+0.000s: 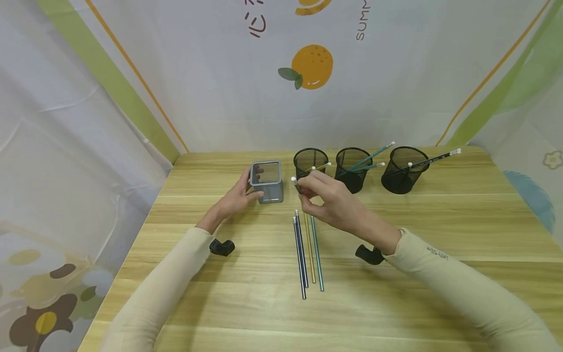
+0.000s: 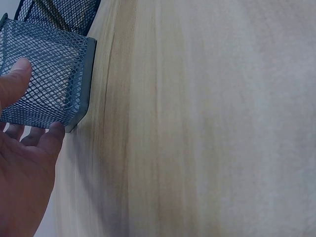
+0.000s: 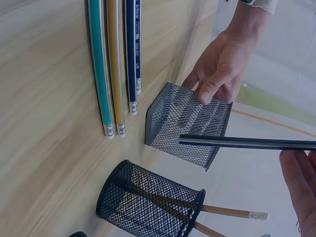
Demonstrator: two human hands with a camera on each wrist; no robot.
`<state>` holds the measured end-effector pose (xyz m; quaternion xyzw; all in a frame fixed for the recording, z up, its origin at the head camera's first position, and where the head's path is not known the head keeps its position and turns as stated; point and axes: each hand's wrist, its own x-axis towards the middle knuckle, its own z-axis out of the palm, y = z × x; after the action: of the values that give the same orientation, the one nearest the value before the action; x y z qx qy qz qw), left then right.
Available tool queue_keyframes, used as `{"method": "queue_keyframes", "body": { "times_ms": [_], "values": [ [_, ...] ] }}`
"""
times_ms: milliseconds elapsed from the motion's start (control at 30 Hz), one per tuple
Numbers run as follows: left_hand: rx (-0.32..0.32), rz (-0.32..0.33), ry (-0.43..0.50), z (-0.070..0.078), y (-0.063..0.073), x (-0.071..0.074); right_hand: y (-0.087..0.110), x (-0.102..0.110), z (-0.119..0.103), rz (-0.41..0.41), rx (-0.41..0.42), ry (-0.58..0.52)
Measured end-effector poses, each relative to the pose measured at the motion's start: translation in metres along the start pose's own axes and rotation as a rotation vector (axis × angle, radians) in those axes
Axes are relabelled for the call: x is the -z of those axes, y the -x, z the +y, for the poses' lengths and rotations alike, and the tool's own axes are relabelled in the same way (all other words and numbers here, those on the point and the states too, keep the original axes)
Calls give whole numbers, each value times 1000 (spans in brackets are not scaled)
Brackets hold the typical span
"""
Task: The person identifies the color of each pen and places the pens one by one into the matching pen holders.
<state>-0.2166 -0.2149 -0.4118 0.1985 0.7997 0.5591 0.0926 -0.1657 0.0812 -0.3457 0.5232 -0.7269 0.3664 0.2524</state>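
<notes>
Though apart, hands (image 1: 237, 199) (image 1: 331, 200) forward, forearms (image 1: 162, 283) diagonal

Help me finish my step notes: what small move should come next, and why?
Probably shift the dark pencil over the square mesh holder and lower it in: the right hand pinches it close by, while the left hand grips the holder.

The left arm (image 1: 162, 287) and right arm (image 1: 462, 289) stretch far; left hand (image 1: 236, 200) grips between thumb (image 2: 15, 83) and fingers (image 2: 52, 140); right hand (image 1: 329, 199), raised, pinches.
</notes>
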Motion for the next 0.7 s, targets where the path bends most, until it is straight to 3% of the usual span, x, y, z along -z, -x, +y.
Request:
{"method": "queue_keyframes", "body": {
  "times_ms": [367,700],
  "values": [
    [-11,0,2,1,1,0,-14,-1,-3,73,33,-21],
    [-4,0,-17,2,1,0,-35,-14,-10,148,41,-80]
  ]
}}
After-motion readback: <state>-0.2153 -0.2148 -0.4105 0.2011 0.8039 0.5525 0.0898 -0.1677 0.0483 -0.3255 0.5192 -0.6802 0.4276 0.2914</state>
